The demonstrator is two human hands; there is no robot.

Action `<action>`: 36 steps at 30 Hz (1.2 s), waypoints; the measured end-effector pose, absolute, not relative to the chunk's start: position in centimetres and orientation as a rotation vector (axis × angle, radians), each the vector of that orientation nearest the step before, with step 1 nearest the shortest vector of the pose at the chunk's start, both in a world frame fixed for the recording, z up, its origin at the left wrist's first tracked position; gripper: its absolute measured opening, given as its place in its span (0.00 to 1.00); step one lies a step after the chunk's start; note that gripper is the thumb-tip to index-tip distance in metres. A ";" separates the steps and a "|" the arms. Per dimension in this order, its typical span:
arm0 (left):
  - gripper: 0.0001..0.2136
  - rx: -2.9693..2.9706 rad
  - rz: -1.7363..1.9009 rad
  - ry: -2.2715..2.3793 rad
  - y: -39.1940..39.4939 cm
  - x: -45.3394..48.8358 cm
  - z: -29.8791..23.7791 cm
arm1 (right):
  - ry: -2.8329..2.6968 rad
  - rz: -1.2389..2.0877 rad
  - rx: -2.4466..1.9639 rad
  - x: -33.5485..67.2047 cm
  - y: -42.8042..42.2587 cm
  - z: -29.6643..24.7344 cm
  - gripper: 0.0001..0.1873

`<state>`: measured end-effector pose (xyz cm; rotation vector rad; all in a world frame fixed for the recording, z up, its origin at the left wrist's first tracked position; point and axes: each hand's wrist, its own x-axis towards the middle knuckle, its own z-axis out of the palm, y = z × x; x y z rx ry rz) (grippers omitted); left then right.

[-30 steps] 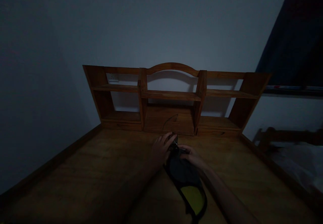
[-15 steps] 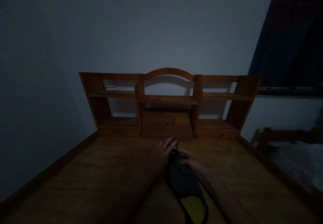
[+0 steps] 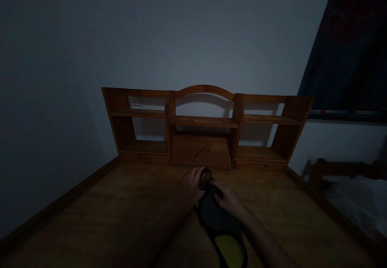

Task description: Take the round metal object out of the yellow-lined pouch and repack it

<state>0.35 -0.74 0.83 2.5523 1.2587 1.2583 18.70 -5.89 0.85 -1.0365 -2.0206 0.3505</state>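
A long, dark, slipper-shaped item (image 3: pixel 216 215) lies on the wooden desk, with a grey upper part, a black rim and a yellow-green patch at its near end. At its far end is a small round brown thing (image 3: pixel 205 177) with shiny spots; its kind is unclear in the dim light. My left hand (image 3: pixel 191 187) is closed around the left side of the brown thing. From the right, my right hand (image 3: pixel 228 197) has its fingers bent together at the brown thing's lower edge, above the grey part. Whatever those fingertips pinch is hidden.
The wooden desk (image 3: pixel 127 203) has raised side edges. Across its back stands a wooden shelf unit (image 3: pixel 204 121) with a curved top rail, against a pale wall (image 3: pixel 193 34). A dark curtain (image 3: pixel 347 58) hangs at right, above a wooden frame with pale fabric (image 3: pixel 356 199).
My left fingers have moved off the top of the brown thing, which now shows more. My right fingers have curled in closer to it. The camera view has shifted slightly.
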 end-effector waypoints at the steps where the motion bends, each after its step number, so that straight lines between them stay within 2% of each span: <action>1: 0.30 2.540 1.272 1.250 -0.7 0.3 0.8 | -2.047 0.311 -1.044 18.7 -6.0 1.0 0.33; 9: 0.32 2.452 1.387 1.077 -0.7 0.4 0.8 | -2.245 0.077 -1.116 19.0 -6.2 2.0 0.41; 15: 0.33 2.401 1.449 0.870 -0.8 0.6 1.2 | -2.306 -0.119 -1.195 18.9 -7.1 2.8 0.40; 21: 0.33 2.343 1.456 0.855 -1.2 0.6 1.4 | -2.330 -0.155 -1.239 18.9 -7.0 3.0 0.41; 29: 0.34 2.400 1.419 0.927 -2.0 0.6 1.7 | -2.262 -0.027 -1.136 19.6 -6.5 2.8 0.36; 36: 0.35 2.519 1.491 1.012 -2.3 0.5 1.4 | -1.887 0.314 -0.989 18.9 -5.4 1.8 0.23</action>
